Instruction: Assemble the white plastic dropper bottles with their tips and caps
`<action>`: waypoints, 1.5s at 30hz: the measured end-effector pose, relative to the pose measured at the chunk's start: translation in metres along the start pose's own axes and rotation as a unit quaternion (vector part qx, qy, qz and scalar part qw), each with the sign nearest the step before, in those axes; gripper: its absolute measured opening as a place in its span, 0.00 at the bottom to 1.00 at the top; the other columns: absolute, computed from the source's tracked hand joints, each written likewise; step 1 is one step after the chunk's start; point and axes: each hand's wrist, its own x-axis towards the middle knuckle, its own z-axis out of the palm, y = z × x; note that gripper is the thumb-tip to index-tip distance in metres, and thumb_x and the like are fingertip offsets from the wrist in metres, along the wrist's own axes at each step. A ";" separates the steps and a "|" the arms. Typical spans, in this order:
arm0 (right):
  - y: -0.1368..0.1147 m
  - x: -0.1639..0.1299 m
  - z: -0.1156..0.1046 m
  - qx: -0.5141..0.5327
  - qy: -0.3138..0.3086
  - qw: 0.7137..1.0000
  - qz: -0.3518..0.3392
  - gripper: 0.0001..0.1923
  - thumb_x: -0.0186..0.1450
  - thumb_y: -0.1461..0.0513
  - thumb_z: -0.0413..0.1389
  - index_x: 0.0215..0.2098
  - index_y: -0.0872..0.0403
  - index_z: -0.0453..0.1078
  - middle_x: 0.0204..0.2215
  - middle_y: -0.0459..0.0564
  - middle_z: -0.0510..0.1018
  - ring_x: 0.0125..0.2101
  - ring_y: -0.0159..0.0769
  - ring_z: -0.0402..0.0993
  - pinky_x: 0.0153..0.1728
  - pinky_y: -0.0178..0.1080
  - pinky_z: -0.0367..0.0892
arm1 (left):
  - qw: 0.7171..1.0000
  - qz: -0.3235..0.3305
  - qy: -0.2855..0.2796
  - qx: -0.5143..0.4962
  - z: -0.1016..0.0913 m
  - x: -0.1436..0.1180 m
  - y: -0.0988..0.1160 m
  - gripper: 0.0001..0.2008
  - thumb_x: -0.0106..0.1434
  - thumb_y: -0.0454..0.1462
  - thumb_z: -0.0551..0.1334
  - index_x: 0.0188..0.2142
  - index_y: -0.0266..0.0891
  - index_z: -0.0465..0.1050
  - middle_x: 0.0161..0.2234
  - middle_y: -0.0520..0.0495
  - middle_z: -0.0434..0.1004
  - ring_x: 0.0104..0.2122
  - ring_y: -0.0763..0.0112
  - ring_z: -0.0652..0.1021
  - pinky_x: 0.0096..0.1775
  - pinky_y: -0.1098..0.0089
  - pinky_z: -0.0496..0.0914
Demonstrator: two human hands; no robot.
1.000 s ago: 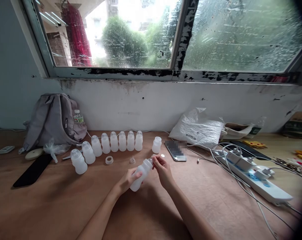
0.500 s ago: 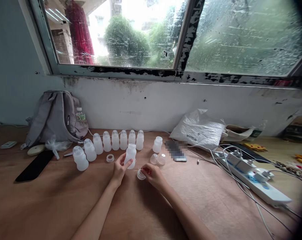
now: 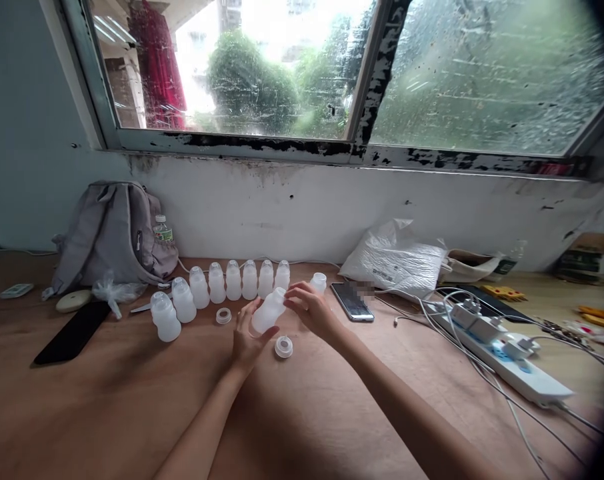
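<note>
My left hand (image 3: 245, 340) grips a small translucent white bottle (image 3: 268, 312), tilted with its open neck up and to the right. My right hand (image 3: 309, 310) touches the bottle's neck with its fingertips. A white screw ring (image 3: 283, 347) lies on the table just below the bottle. Behind stands a curved row of several capped bottles (image 3: 217, 290). One uncapped bottle (image 3: 319, 283) stands behind my right hand, partly hidden. A second ring (image 3: 223, 316) lies left of my left hand.
A grey backpack (image 3: 112, 233) leans on the wall at left, a black phone (image 3: 72, 332) before it. A smartphone (image 3: 352, 301), a white plastic bag (image 3: 397, 257) and a power strip (image 3: 502, 360) with cables lie at right. The wooden table (image 3: 132, 413) reaches the wall.
The left hand lifted the bottle from standing upright and tilted it. The right hand let go of the ring on the table and moved up to the bottle's neck.
</note>
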 end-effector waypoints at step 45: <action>0.002 -0.057 0.097 -0.009 0.021 0.992 0.123 0.10 0.62 0.57 0.47 0.39 0.53 0.63 0.28 0.48 0.72 0.24 0.33 0.69 0.25 0.33 0.62 | 0.950 0.145 -0.108 0.253 -0.004 0.002 -0.027 0.10 0.53 0.33 0.56 0.37 0.40 0.63 0.39 0.45 0.71 0.40 0.63 0.71 0.44 0.63 0.63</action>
